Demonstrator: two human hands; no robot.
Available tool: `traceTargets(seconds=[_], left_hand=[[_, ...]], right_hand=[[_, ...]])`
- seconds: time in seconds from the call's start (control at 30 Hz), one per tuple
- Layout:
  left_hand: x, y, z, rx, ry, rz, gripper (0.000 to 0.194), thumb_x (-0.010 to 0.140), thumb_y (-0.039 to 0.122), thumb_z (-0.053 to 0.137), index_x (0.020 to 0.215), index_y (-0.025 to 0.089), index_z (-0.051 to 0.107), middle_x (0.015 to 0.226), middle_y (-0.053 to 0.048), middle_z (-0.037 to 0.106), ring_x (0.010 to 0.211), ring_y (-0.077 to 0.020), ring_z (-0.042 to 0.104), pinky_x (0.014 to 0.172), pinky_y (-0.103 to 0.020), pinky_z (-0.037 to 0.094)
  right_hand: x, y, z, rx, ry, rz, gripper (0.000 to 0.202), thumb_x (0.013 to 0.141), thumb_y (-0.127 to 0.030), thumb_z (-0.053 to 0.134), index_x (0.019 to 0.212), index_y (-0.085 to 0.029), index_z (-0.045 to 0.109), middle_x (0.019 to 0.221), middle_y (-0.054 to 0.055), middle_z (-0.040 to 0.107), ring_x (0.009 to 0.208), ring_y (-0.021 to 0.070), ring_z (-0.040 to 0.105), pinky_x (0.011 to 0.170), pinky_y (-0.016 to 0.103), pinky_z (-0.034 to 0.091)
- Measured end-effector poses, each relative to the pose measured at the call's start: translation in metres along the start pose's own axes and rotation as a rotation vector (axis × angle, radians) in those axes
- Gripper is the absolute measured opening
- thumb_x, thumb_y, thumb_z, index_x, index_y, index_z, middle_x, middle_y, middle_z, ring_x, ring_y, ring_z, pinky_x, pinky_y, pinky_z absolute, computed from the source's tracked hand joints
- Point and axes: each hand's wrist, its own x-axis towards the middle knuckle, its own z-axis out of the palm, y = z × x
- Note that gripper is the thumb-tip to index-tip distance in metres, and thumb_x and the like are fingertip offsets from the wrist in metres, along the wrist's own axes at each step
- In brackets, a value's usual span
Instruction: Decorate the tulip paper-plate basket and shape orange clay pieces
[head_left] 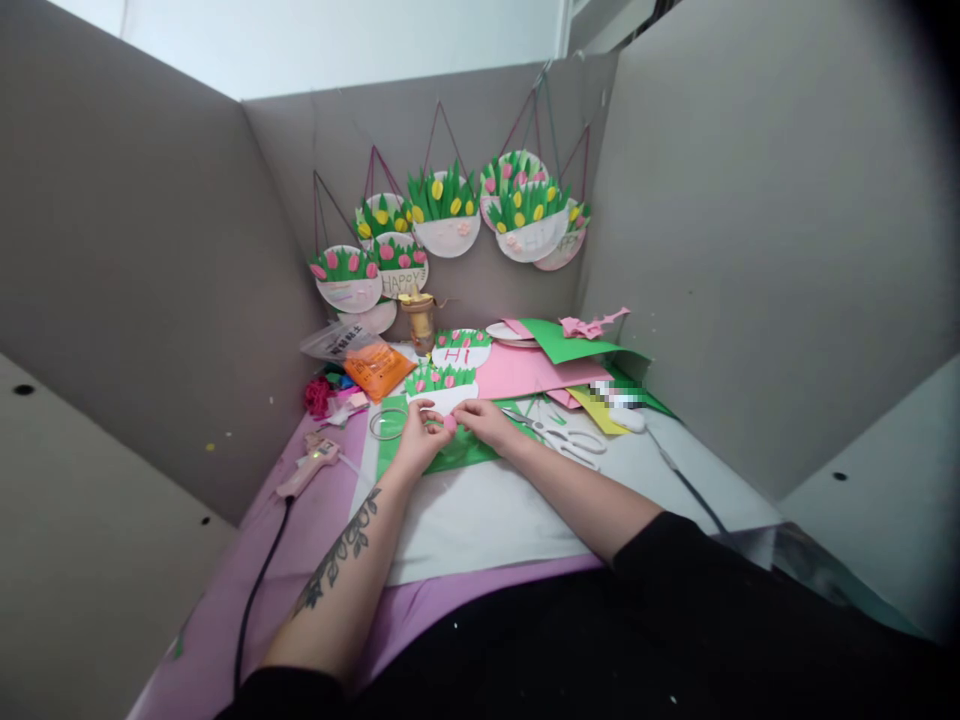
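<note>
Between the fingertips of both hands is a small pink piece (450,424), perhaps clay or paper; its kind is too small to tell. My left hand (424,436) pinches it from the left. From the right, the closed fingers of my right hand (484,422) touch it. Just behind the hands lies a paper-plate basket (444,388) with green paper leaves and pink tulips. Under the hands is a green sheet (469,455). White-handled scissors (562,436) lie right of my right hand, and a roll of clear tape (388,424) lies left of my left hand.
Pink card (525,372) and green card (581,342) lie at the back right. An orange clay bag (375,365) and a red yarn ball (318,397) are at the left. A corded glue gun (311,468) rests front left. Finished plate baskets (446,235) hang on the grey partition.
</note>
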Motion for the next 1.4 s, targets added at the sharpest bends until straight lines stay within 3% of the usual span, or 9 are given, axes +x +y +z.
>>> traceTargets(seconds=[0.13, 0.37, 0.57, 0.7, 0.8, 0.97, 1.2, 1.4], left_hand=[[0.000, -0.002, 0.000, 0.028, -0.019, 0.030, 0.054, 0.062, 0.021, 0.071, 0.104, 0.022, 0.036, 0.075, 0.007, 0.051, 0.049, -0.0015, 0.047, 0.050, -0.016, 0.036], [0.000, -0.006, -0.002, 0.001, -0.125, -0.041, 0.062, 0.059, 0.018, 0.070, 0.111, 0.022, 0.036, 0.086, 0.002, 0.059, 0.056, -0.0048, 0.054, 0.054, -0.018, 0.040], [0.001, -0.001, -0.001, -0.048, -0.104, -0.051, 0.058, 0.063, 0.034, 0.073, 0.106, 0.021, 0.038, 0.062, 0.007, 0.058, 0.054, -0.0081, 0.054, 0.056, -0.019, 0.039], [-0.001, 0.001, -0.002, -0.030, -0.100, -0.044, 0.056, 0.062, 0.033, 0.074, 0.104, 0.021, 0.038, 0.062, 0.007, 0.060, 0.053, -0.0081, 0.054, 0.054, -0.018, 0.037], [0.000, 0.000, -0.002, -0.032, -0.086, -0.043, 0.053, 0.063, 0.032, 0.074, 0.101, 0.021, 0.037, 0.064, 0.006, 0.061, 0.054, -0.0080, 0.055, 0.053, -0.018, 0.036], [0.001, -0.004, -0.003, -0.047, -0.152, -0.029, 0.049, 0.066, 0.033, 0.072, 0.098, 0.021, 0.036, 0.062, 0.006, 0.060, 0.054, -0.0078, 0.054, 0.055, -0.018, 0.037], [-0.003, -0.001, -0.002, 0.009, -0.200, -0.070, 0.050, 0.062, 0.026, 0.071, 0.101, 0.020, 0.040, 0.063, 0.007, 0.060, 0.052, -0.0072, 0.053, 0.052, -0.018, 0.036], [0.003, -0.006, -0.002, -0.027, -0.118, -0.047, 0.043, 0.066, 0.031, 0.070, 0.097, 0.018, 0.044, 0.070, 0.001, 0.064, 0.059, -0.0100, 0.058, 0.056, -0.021, 0.041]], right_hand=[[-0.003, -0.002, 0.003, -0.085, 0.002, -0.040, 0.018, 0.067, -0.032, 0.062, 0.062, -0.016, 0.059, 0.058, -0.003, 0.055, 0.057, 0.0098, 0.045, 0.057, 0.023, 0.035], [-0.002, -0.007, -0.001, -0.037, 0.110, -0.030, 0.021, 0.069, -0.033, 0.060, 0.058, -0.016, 0.058, 0.055, -0.003, 0.054, 0.057, 0.0103, 0.046, 0.057, 0.023, 0.036], [-0.003, -0.006, -0.002, -0.045, 0.086, -0.038, 0.020, 0.069, -0.033, 0.060, 0.058, -0.016, 0.060, 0.058, -0.002, 0.058, 0.058, 0.0111, 0.049, 0.057, 0.023, 0.036], [-0.002, -0.004, -0.001, -0.049, 0.128, -0.006, 0.028, 0.073, -0.037, 0.055, 0.054, -0.016, 0.057, 0.051, -0.004, 0.050, 0.054, 0.0103, 0.045, 0.054, 0.023, 0.033], [-0.001, -0.005, -0.002, -0.036, 0.134, -0.004, 0.030, 0.077, -0.039, 0.050, 0.061, -0.016, 0.061, 0.056, -0.002, 0.055, 0.056, 0.0109, 0.048, 0.055, 0.023, 0.036], [-0.004, -0.007, -0.002, -0.040, 0.026, -0.074, 0.016, 0.070, -0.030, 0.060, 0.065, -0.016, 0.062, 0.063, 0.000, 0.063, 0.061, 0.0120, 0.053, 0.062, 0.024, 0.040], [-0.002, -0.008, -0.005, 0.025, 0.137, -0.074, 0.018, 0.071, -0.029, 0.059, 0.058, -0.016, 0.060, 0.061, 0.001, 0.063, 0.060, 0.0126, 0.055, 0.063, 0.025, 0.041], [-0.002, -0.004, -0.007, -0.038, 0.094, -0.065, 0.022, 0.073, -0.033, 0.059, 0.058, -0.016, 0.061, 0.058, -0.001, 0.062, 0.056, 0.0112, 0.051, 0.059, 0.023, 0.038]])
